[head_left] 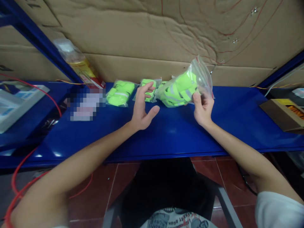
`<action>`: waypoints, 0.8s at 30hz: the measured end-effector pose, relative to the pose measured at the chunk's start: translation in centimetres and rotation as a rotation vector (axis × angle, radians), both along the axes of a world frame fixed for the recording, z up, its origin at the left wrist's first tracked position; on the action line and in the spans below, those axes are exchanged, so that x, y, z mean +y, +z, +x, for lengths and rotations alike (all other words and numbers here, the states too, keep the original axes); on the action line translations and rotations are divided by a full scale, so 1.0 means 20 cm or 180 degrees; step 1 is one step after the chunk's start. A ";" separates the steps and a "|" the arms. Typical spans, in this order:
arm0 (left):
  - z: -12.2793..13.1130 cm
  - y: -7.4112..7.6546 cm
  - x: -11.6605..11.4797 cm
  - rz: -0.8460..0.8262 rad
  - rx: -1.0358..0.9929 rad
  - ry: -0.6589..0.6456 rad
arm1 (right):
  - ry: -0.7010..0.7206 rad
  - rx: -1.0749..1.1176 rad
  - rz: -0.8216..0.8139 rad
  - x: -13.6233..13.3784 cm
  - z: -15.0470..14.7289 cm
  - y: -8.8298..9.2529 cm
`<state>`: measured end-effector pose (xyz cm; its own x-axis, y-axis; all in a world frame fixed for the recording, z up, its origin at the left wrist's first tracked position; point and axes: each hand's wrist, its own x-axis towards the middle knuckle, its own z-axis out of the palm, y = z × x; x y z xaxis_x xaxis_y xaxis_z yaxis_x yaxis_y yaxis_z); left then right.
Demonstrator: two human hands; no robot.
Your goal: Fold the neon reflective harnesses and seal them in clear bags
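Observation:
My right hand (204,107) grips a clear zip bag (180,88) by its side, thumb in front. Folded neon-yellow fabric with grey reflective strips fills the bag, which is tilted with its see-through top up to the right. My left hand (144,110) holds nothing; its fingers and thumb are spread, to the left of that bag. Behind the left fingers lies another bagged neon-yellow bundle (152,83), partly covered by them. Farther left rests a similar bagged bundle (121,93) on the blue table (147,139).
A bottle with yellow contents (82,65) stands at the back left, by a blue post. Cardboard (133,41) lines the back, with red cords on it. An open carton (282,114) sits at the right. Red hoses (16,177) hang at the left.

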<state>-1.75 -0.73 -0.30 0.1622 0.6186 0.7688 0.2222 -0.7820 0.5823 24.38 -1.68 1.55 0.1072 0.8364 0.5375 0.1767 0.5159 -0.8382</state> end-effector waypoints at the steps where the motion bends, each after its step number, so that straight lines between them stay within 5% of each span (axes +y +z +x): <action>1: 0.00 0.00 0.00 -0.0130 -0.0018 -0.0152 | 0.0101 0.0095 -0.0156 -0.01 -0.01 0.01; 6: 0.04 0.00 -0.03 -0.1063 -0.0154 -0.0890 | 0.1049 -0.0045 -0.0957 -0.03 -0.03 0.01; 10: 0.08 -0.01 -0.02 -0.1360 -0.0281 -0.0654 | 0.1571 -0.0177 -0.1319 -0.01 -0.04 -0.02; 24: 0.10 -0.02 -0.02 -0.2825 -0.0978 -0.0405 | 0.1457 -0.0344 -0.1613 0.00 -0.05 -0.01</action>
